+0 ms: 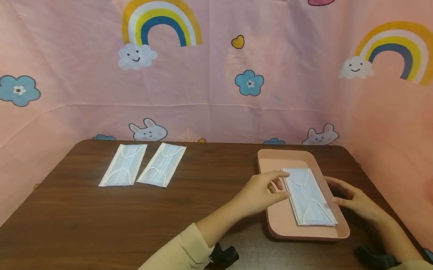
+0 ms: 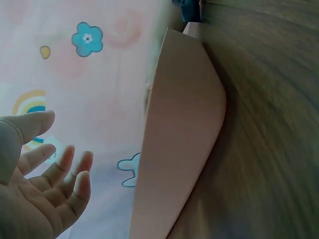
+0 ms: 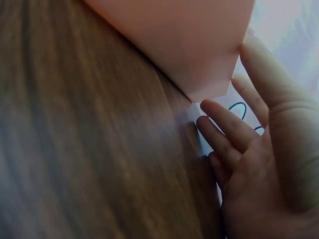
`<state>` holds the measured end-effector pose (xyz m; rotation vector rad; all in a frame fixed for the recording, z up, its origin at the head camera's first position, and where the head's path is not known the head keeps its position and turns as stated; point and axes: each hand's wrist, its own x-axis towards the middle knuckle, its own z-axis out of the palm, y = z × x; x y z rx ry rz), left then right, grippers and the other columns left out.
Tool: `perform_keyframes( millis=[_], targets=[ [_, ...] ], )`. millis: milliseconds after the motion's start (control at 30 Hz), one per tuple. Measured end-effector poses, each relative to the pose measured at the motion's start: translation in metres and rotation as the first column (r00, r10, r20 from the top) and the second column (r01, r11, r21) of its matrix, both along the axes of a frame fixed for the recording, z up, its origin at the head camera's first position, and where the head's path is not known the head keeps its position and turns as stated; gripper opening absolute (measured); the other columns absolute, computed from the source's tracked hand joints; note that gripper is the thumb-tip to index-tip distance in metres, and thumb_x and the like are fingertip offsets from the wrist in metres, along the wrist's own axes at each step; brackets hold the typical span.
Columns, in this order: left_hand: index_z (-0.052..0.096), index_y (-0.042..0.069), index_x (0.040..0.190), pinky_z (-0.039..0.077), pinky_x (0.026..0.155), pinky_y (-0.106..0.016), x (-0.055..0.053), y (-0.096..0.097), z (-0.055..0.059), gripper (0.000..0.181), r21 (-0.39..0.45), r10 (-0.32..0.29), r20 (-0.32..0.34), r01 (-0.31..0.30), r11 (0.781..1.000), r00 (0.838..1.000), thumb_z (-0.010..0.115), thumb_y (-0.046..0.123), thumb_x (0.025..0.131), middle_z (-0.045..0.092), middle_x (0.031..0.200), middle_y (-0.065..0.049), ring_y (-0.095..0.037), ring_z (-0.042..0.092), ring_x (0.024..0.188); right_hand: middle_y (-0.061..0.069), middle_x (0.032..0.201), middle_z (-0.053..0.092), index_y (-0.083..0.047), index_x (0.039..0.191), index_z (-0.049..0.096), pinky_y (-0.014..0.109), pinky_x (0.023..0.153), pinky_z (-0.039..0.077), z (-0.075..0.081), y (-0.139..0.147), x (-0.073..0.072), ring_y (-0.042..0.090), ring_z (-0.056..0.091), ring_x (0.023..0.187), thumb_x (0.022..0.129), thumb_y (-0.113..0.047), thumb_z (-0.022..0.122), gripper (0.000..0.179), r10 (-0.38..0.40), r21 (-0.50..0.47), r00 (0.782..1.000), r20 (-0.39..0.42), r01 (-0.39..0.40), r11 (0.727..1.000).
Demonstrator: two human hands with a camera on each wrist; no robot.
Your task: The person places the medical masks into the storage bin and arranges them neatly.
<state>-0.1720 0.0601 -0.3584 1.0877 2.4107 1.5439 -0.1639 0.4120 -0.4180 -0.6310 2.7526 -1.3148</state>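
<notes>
Pink cloth printed with rainbows and flowers backs a brown table, where two single masks lie side by side at the far left. In the pink tray at the right, a neat stack of pale blue, pleated masks lies flat and slightly slanted, white along its edges, with thin ear loops curving inward across both ends of the top one. Beside its left edge the left hand spreads its fingers loosely, while the right hand, also relaxed and wide, has its thumb at the tray's right rim.
</notes>
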Motion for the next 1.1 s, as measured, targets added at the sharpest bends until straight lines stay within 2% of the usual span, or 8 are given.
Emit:
perform_keyframes(
  millis=[233, 400, 633, 867, 900, 1000, 1100],
  targets=[
    [0.059, 0.010, 0.129, 0.049, 0.064, -0.022, -0.002, -0.035, 0.005, 0.042, 0.017, 0.035, -0.050, -0.034, 0.999, 0.998, 0.070, 0.017, 0.089, 0.060, 0.094, -0.001, -0.007, 0.055, 0.074, -0.014, 0.137, 0.044, -0.004, 0.146, 0.037, 0.016, 0.088, 0.038, 0.001, -0.002, 0.002, -0.005, 0.040, 0.119, 0.090, 0.000, 0.061, 0.061, 0.007, -0.013, 1.000, -0.002, -0.007, 1.000],
    [0.059, 0.011, 0.129, 0.051, 0.068, -0.026, -0.007, -0.061, 0.004, 0.041, 0.009, 0.088, -0.052, -0.087, 0.996, 0.995, 0.070, 0.017, 0.089, 0.060, 0.097, 0.000, -0.009, 0.056, 0.079, -0.008, 0.139, 0.045, -0.005, 0.146, 0.037, 0.017, 0.088, 0.038, 0.002, -0.002, 0.002, -0.005, 0.040, 0.119, 0.090, 0.000, 0.061, 0.061, 0.002, -0.010, 1.000, -0.001, -0.002, 1.000],
    [0.058, 0.011, 0.130, 0.052, 0.072, -0.030, -0.016, -0.096, -0.002, 0.043, 0.023, 0.148, -0.082, -0.146, 0.989, 0.986, 0.070, 0.016, 0.089, 0.062, 0.104, -0.009, -0.011, 0.059, 0.085, 0.001, 0.142, 0.044, -0.005, 0.146, 0.036, 0.015, 0.090, 0.036, 0.000, -0.001, 0.001, -0.006, 0.039, 0.120, 0.091, 0.000, 0.060, 0.061, 0.001, -0.026, 1.000, 0.015, 0.000, 1.000],
    [0.058, 0.009, 0.130, 0.052, 0.073, -0.030, -0.024, -0.133, -0.008, 0.044, -0.015, 0.232, -0.126, -0.236, 0.972, 0.965, 0.070, 0.017, 0.089, 0.062, 0.104, -0.001, -0.013, 0.061, 0.087, 0.003, 0.142, 0.043, -0.006, 0.146, 0.036, 0.016, 0.089, 0.037, 0.001, -0.001, 0.000, -0.006, 0.038, 0.120, 0.092, -0.002, 0.060, 0.059, -0.006, -0.017, 1.000, 0.030, 0.007, 1.000],
    [0.058, 0.009, 0.130, 0.052, 0.073, -0.030, -0.025, -0.138, -0.009, 0.044, -0.016, 0.243, -0.127, -0.247, 0.969, 0.962, 0.070, 0.017, 0.089, 0.062, 0.105, -0.001, -0.014, 0.061, 0.087, 0.003, 0.142, 0.043, -0.006, 0.146, 0.036, 0.018, 0.090, 0.037, 0.001, -0.001, 0.000, -0.006, 0.038, 0.120, 0.092, -0.002, 0.060, 0.059, -0.008, -0.013, 1.000, 0.030, 0.008, 1.000],
    [0.058, 0.008, 0.129, 0.053, 0.072, -0.031, -0.028, -0.152, -0.013, 0.044, -0.022, 0.272, -0.142, -0.278, 0.960, 0.952, 0.071, 0.016, 0.088, 0.061, 0.105, -0.002, -0.016, 0.061, 0.086, 0.001, 0.143, 0.042, -0.006, 0.146, 0.036, 0.043, 0.099, 0.038, 0.001, -0.001, 0.000, -0.007, 0.036, 0.120, 0.092, -0.002, 0.059, 0.059, -0.002, -0.033, 0.999, 0.040, 0.003, 0.999],
    [0.058, 0.008, 0.129, 0.053, 0.071, -0.030, -0.030, -0.165, -0.016, 0.044, -0.029, 0.293, -0.144, -0.299, 0.954, 0.945, 0.071, 0.015, 0.088, 0.061, 0.104, -0.004, -0.016, 0.061, 0.086, 0.000, 0.143, 0.041, -0.005, 0.146, 0.035, 0.069, 0.094, 0.029, 0.001, -0.001, 0.000, -0.008, 0.035, 0.120, 0.091, -0.001, 0.059, 0.060, 0.002, -0.056, 0.999, 0.051, 0.001, 0.998]
  ],
)
